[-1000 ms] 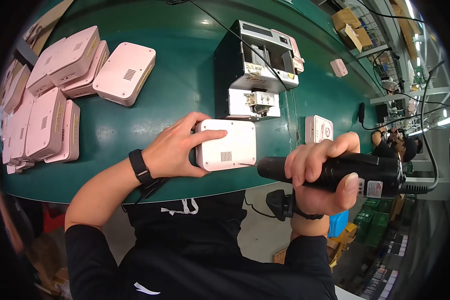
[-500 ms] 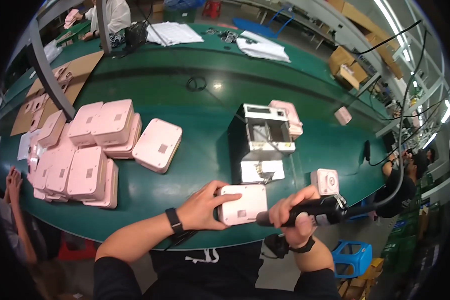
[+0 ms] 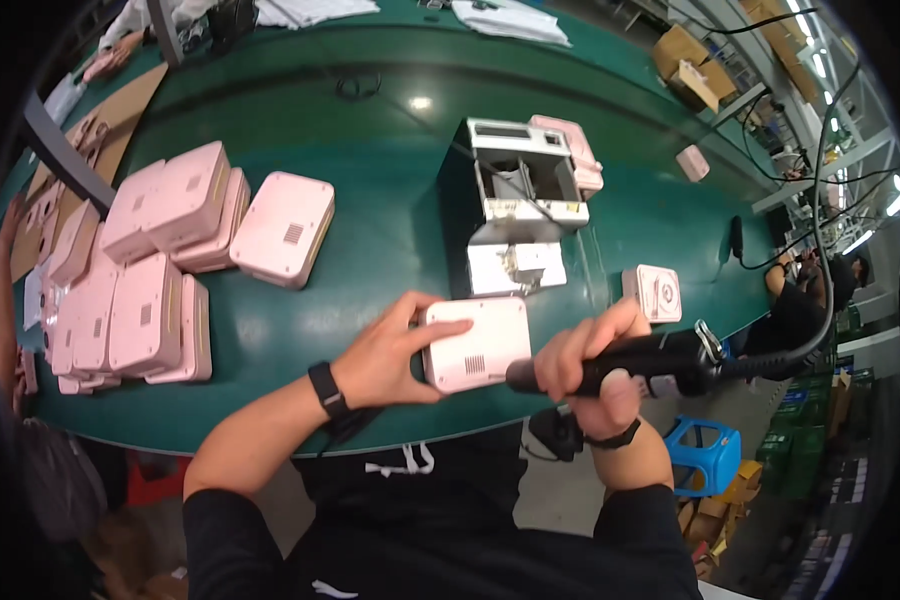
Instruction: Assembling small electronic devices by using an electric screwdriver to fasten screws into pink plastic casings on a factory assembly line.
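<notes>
My left hand point(image 3: 385, 352) grips a pink box-shaped casing point(image 3: 478, 340) by its left side, thumb and fingers around the edge. The casing lies flat near the table's front edge, a small square grille and corner holes on its upper face. My right hand point(image 3: 595, 365) is closed around a black corded electric screwdriver point(image 3: 650, 365), held almost level. Its tip sits at the casing's lower right corner; whether it touches a screw I cannot tell. Beyond the casing stands a black and silver machine point(image 3: 525, 190) with open compartments, a pink casing point(image 3: 575, 150) behind it.
Several pink casings are stacked at left point(image 3: 145, 310), and a single one point(image 3: 285, 228) lies beside them. A small pink unit with a round front point(image 3: 655, 293) sits right of my hands. The screwdriver's cable point(image 3: 820, 250) hangs at right. A co-worker's arm point(image 3: 10, 250) shows at far left.
The view has tilted, so the table and everything on it sit higher. My hands, casing and screwdriver keep nearly the same arrangement. At far left, the co-worker's clasped hands have parted, one arm reaching forward.
</notes>
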### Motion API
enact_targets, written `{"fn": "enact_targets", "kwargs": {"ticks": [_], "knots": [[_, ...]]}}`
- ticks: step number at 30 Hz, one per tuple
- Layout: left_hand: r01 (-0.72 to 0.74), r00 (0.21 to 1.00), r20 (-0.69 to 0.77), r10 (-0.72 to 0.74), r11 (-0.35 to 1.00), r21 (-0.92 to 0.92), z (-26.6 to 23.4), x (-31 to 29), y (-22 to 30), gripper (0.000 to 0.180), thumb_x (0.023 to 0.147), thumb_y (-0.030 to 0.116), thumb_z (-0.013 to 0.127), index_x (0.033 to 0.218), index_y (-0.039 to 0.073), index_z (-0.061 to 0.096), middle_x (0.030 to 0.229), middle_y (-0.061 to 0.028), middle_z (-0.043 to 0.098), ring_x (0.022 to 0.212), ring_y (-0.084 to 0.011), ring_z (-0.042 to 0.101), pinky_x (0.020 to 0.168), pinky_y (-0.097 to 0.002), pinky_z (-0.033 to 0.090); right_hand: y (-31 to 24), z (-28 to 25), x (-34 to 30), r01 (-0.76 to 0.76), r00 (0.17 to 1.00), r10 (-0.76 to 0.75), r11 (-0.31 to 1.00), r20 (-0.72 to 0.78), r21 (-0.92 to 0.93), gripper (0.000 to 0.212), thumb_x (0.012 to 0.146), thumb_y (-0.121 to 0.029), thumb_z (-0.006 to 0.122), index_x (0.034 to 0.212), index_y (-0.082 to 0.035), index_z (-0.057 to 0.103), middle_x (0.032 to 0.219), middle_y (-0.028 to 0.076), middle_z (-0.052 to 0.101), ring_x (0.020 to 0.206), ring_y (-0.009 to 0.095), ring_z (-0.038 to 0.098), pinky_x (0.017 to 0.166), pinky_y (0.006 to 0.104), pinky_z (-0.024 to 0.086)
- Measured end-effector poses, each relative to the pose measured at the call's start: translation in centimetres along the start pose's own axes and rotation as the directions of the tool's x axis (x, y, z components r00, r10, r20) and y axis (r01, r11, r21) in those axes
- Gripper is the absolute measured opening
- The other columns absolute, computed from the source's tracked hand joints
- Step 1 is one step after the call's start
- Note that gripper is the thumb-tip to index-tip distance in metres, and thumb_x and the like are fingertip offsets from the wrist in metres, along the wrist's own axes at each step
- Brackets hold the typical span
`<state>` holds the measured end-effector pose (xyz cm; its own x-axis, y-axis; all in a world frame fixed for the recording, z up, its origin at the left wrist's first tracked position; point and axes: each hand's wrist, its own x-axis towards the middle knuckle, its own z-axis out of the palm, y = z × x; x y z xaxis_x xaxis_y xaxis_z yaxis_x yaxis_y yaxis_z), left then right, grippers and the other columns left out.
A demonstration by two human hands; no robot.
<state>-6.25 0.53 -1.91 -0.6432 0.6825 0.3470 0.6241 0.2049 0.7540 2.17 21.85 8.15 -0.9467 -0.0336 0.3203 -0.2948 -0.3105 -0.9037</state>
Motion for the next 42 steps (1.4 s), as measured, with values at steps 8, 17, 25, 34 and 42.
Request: {"fn": "enact_targets", "kwargs": {"ticks": [8,17,25,34,42], "knots": [[0.085,0.994,0.068,-0.083,0.996,-0.038,0.6,-1.7,0.9,0.076,0.059,0.019,0.086,0.13,0.022,0.06,0.125,-0.0122,0.047,0.11,-0.0314,0.056,0.095,-0.0394,0.049,-2.5,-1.4,4.3,0.226,0.972,-0.229,0.973,-0.058,-0.046,0.033,0.092,-0.035,0.06,0.103,-0.009,0.042,0.064,0.005,0.05,0.049,0.017,0.048,0.05,0.0333,0.044],[0.082,0.996,0.047,-0.08,0.996,-0.033,0.6,-1.4,0.5,0.075,0.059,0.021,0.086,0.129,0.021,0.06,0.123,-0.0118,0.048,0.109,-0.0311,0.056,0.093,-0.0396,0.05,-1.4,-2.5,7.4,0.085,0.98,-0.126,0.966,-0.154,-0.246,0.028,0.095,-0.034,0.052,0.105,-0.009,0.043,0.063,0.005,0.049,0.048,0.016,0.045,0.05,0.0345,0.042],[0.057,0.998,0.005,-0.057,0.998,0.0,1.1,-1.4,0.0,0.075,0.059,0.024,0.085,0.13,0.022,0.059,0.122,-0.0127,0.049,0.11,-0.0315,0.055,0.092,-0.0393,0.05,-3.2,4.7,1.1,0.088,0.996,-0.086,0.992,0.025,-0.095,0.041,0.087,-0.041,0.066,0.101,-0.011,0.042,0.064,0.005,0.051,0.048,0.018,0.049,0.052,0.0354,0.044],[0.028,0.999,-0.037,-0.027,0.999,0.028,1.4,-2.2,-0.1,0.077,0.058,0.027,0.086,0.13,0.023,0.059,0.123,-0.0145,0.048,0.112,-0.0331,0.055,0.095,-0.04,0.049,-2.0,6.4,0.3,-0.131,0.991,0.134,0.98,0.007,-0.148,0.056,0.078,-0.05,0.077,0.098,-0.013,0.04,0.067,0.004,0.053,0.052,0.019,0.052,0.054,0.0354,0.046],[0.037,0.998,-0.046,-0.037,0.999,0.004,1.6,-2.2,-0.4,0.077,0.059,0.027,0.087,0.13,0.023,0.059,0.124,-0.0176,0.049,0.111,-0.0349,0.055,0.095,-0.0414,0.05,-1.2,6.3,-0.1,-0.157,0.983,0.171,0.971,0.067,-0.179,0.053,0.08,-0.047,0.077,0.098,-0.013,0.04,0.069,0.004,0.054,0.058,0.019,0.054,0.059,0.036,0.047]]}}
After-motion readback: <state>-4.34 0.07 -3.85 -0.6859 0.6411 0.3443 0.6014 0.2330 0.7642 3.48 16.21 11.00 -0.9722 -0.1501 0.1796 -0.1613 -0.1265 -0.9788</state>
